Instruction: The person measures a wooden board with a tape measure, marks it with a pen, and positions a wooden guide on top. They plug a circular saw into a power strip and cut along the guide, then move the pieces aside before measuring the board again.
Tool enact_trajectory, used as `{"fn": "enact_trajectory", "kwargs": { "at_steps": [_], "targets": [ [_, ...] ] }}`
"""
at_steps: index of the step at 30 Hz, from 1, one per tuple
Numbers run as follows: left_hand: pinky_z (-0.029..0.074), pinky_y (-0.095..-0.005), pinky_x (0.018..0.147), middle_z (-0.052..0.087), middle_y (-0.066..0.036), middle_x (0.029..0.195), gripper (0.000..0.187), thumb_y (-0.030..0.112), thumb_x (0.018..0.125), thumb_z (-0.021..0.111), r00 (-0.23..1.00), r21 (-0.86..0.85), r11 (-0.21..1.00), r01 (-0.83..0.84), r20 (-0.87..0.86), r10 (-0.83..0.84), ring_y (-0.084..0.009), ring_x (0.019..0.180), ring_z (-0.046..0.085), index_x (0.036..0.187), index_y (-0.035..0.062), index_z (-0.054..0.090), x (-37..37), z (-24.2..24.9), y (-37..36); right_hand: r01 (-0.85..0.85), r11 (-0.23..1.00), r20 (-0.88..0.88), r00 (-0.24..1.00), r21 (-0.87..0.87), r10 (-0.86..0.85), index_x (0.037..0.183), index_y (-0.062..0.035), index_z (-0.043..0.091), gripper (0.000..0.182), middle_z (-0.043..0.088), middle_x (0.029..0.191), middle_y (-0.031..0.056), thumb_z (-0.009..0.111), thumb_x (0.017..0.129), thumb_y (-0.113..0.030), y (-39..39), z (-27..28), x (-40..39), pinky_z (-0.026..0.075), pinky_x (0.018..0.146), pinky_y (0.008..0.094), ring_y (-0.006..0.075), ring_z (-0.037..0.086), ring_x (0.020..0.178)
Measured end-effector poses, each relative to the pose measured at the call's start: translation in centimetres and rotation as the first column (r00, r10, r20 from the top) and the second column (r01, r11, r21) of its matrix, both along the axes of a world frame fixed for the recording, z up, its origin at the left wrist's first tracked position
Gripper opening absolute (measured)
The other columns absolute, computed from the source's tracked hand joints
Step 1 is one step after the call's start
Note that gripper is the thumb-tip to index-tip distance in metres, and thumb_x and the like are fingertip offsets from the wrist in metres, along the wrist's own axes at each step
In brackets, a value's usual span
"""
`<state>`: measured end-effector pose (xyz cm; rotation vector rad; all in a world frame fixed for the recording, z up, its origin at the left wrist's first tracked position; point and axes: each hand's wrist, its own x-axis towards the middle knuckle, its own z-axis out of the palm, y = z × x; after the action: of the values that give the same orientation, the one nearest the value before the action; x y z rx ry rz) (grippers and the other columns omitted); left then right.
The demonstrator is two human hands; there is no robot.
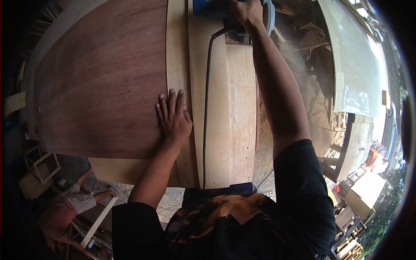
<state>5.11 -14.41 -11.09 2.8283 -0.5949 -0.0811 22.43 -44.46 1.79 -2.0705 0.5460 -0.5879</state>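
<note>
- Overhead in the frame, at the top just right of centre, the right hand (249,15) is closed around the handle of a blue power tool (212,8); the picture's edge cuts off part of both, so the fingertips cannot all be made out.
- The tool sits at the upper end of a long pale board (216,130), whose long axis runs from the top of the frame to the bottom centre, towards the person's body.
- The left hand (174,123) lies palm down left of centre, fingers slightly apart and gripping nothing. It straddles the edge where a wide reddish-brown sheet (99,78) meets a narrow pale strip (177,43).
- From the left hand, the tool lies up and to the right, well apart. The right arm is stretched almost fully towards it, while the left arm is bent and lower in the frame.
- A black cord (206,108) leaves the tool and runs down along the pale board, to the right of the left hand, without touching it.
- Right of the pale board is a strip of rougher wood (242,108); beyond it, dust (284,47) and wood scraps (312,37) show at the upper right.
- At the lower left, another person (65,212) is beside a pale length of wood (99,222), one hand near its upper end.
</note>
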Motion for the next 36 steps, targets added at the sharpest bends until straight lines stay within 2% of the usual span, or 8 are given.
{"fn": "enact_trajectory", "kwargs": {
  "at_steps": [3,11,21,23,26,27,29,36],
  "targets": [
    [0.016,-0.0558,0.114,0.030,-0.008,0.152,0.052,0.019,0.095,0.045,1.000,-0.002,1.000,0.004,0.002,-0.004,-0.0390,0.141,0.021,0.146,0.0198,0.036,0.0,0.1,0.0,0.070,0.994,-0.071,0.995,0.081,-0.065,0.111,0.0023,0.059,0.045,0.066,0.098,0.0251,0.059,0.074,-0.023,0.2,0.7,0.5,0.047,0.084,0.0392,0.0349,0.064,0.095],
    [0.017,-0.0562,0.113,0.031,-0.009,0.152,0.051,0.020,0.095,0.044,1.000,0.024,1.000,0.014,0.011,-0.014,-0.0396,0.141,0.022,0.145,0.0179,0.037,0.2,0.3,0.0,0.037,0.998,-0.070,0.997,-0.053,-0.041,0.111,0.0028,0.058,0.046,0.065,0.099,0.0272,0.059,0.073,-0.024,-2.0,-0.8,3.1,0.047,0.085,0.0419,0.0407,0.062,0.097],
    [0.017,-0.0573,0.113,0.031,-0.010,0.152,0.050,0.020,0.095,0.042,1.000,0.020,1.000,0.014,-0.011,-0.014,-0.0403,0.141,0.020,0.144,0.0170,0.038,0.4,0.7,-0.1,0.012,0.999,-0.032,0.999,-0.051,-0.013,0.109,0.0011,0.059,0.044,0.065,0.097,0.0254,0.060,0.072,-0.022,-3.2,-1.3,5.6,0.048,0.081,0.0414,0.0390,0.063,0.093],
    [0.017,-0.0574,0.113,0.031,-0.010,0.152,0.049,0.020,0.095,0.042,1.000,0.023,1.000,0.013,-0.008,-0.013,-0.0405,0.141,0.020,0.144,0.0169,0.038,0.4,0.7,-0.1,0.019,0.999,-0.105,0.994,-0.049,-0.024,0.110,0.0005,0.059,0.043,0.066,0.095,0.0238,0.060,0.073,-0.022,-3.4,-1.2,6.0,0.048,0.081,0.0411,0.0375,0.064,0.089],
    [0.018,-0.0575,0.113,0.031,-0.010,0.151,0.049,0.020,0.095,0.043,1.000,0.005,1.000,0.008,0.008,-0.008,-0.0410,0.141,0.021,0.144,0.0161,0.040,0.6,0.8,-0.2,0.052,0.994,-0.038,0.998,-0.096,-0.056,0.113,-0.0006,0.059,0.045,0.066,0.094,0.0228,0.061,0.074,-0.023,-4.0,-2.2,6.8,0.048,0.081,0.0406,0.0359,0.064,0.088],
    [0.018,-0.0577,0.112,0.032,-0.011,0.151,0.049,0.020,0.094,0.043,1.000,0.014,1.000,0.013,-0.015,-0.013,-0.0415,0.141,0.021,0.143,0.0157,0.040,0.5,1.1,-0.1,0.032,0.988,-0.040,0.998,-0.152,-0.038,0.106,0.0079,0.056,0.049,0.065,0.095,0.0285,0.066,0.069,-0.023,-4.3,-3.3,6.8,0.049,0.087,0.0434,0.0428,0.063,0.095],
    [0.018,-0.0578,0.112,0.033,-0.011,0.150,0.049,0.020,0.094,0.044,1.000,0.011,1.000,0.011,-0.005,-0.011,-0.0420,0.140,0.022,0.143,0.0152,0.041,0.7,1.4,-0.1,0.053,0.984,-0.069,0.995,-0.169,-0.065,0.109,0.0078,0.056,0.052,0.065,0.098,0.0288,0.066,0.070,-0.025,-4.1,-2.8,7.0,0.049,0.089,0.0439,0.0432,0.062,0.099],
    [0.021,-0.0587,0.111,0.037,-0.013,0.148,0.049,0.020,0.091,0.046,0.999,0.020,0.999,0.035,-0.017,-0.034,-0.0440,0.138,0.027,0.140,0.0137,0.044,1.0,2.3,-0.1,0.022,0.999,-0.096,0.995,-0.035,-0.025,0.108,0.0080,0.055,0.049,0.065,0.094,0.0304,0.067,0.069,-0.019,-4.1,-2.0,7.4,0.049,0.086,0.0433,0.0430,0.063,0.095]
  ]
}}
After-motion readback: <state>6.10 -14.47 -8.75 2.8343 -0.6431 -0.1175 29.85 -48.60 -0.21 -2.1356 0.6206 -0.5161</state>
